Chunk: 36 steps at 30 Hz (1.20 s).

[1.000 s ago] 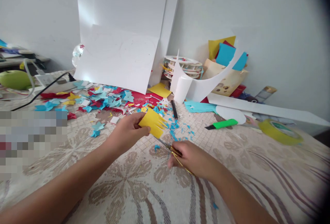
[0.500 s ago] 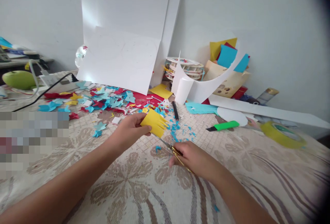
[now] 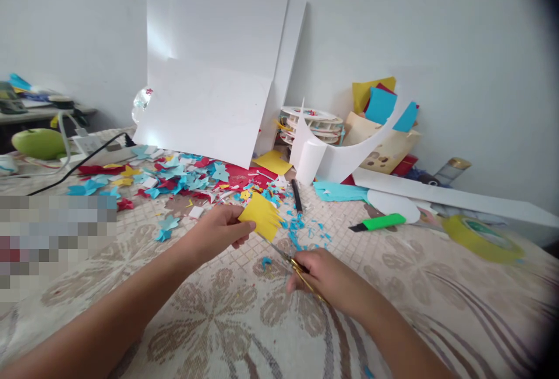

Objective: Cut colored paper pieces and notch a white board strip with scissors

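Observation:
My left hand (image 3: 225, 226) pinches a piece of yellow paper (image 3: 261, 216) by its left edge, thumb on top. Slits run into the paper's right side, leaving narrow strips. In my right hand (image 3: 321, 274) are scissors with gold handles (image 3: 302, 274), their blades pointing up and left to the paper's lower edge. How far apart the blades stand is hard to make out. Blue paper scraps (image 3: 294, 233) lie on the cloth just beyond the blades, and a small blue scrap (image 3: 266, 261) lies below them.
Cut paper flowers (image 3: 183, 175) are heaped at the back left, before leaning white boards (image 3: 209, 111). A black pen-like stick (image 3: 296, 195), a green cutter (image 3: 384, 222) and a yellow tape roll (image 3: 483, 239) lie to the right. A green apple (image 3: 38, 142) sits far left.
The view has tilted slightly, so the background sits lower. Both hands keep their holds on the yellow paper and the scissors; the paper's strips look closer together.

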Tool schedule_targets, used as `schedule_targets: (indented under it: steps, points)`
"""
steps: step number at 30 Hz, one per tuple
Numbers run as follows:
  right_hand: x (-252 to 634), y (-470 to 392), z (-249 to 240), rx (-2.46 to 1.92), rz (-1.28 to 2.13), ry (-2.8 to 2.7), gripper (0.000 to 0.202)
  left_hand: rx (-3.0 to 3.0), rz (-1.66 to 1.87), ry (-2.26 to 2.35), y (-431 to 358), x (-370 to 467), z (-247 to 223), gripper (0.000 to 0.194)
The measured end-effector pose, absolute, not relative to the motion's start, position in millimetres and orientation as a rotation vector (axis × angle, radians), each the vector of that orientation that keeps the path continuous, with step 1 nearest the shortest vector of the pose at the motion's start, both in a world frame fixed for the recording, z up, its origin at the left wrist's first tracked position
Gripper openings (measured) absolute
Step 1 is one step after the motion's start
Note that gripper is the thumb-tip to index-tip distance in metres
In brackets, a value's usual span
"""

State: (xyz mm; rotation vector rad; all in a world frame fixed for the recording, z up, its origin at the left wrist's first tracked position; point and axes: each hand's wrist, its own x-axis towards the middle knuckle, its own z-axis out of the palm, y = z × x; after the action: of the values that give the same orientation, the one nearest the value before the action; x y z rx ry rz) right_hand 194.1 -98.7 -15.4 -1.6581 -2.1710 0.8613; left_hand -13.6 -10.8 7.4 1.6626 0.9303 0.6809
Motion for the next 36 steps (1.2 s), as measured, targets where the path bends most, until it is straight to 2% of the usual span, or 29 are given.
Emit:
schedule_targets:
  steps: [13, 28, 36]
  points:
    - [199, -95, -24, -1.645, 0.847, -2.186, 0.038, 1.783, 0.617, 0.938, -8, -13, 6, 0.021]
    - [199, -98, -20, -1.624, 0.927, -2.155, 0.036, 1.921, 0.614, 0.925, -5, -17, -7, 0.023]
    - [199, -97, -24, -1.648, 0.874, -2.160, 0.035, 1.797, 0.631, 0.938, -7, -14, -4, 0.023]
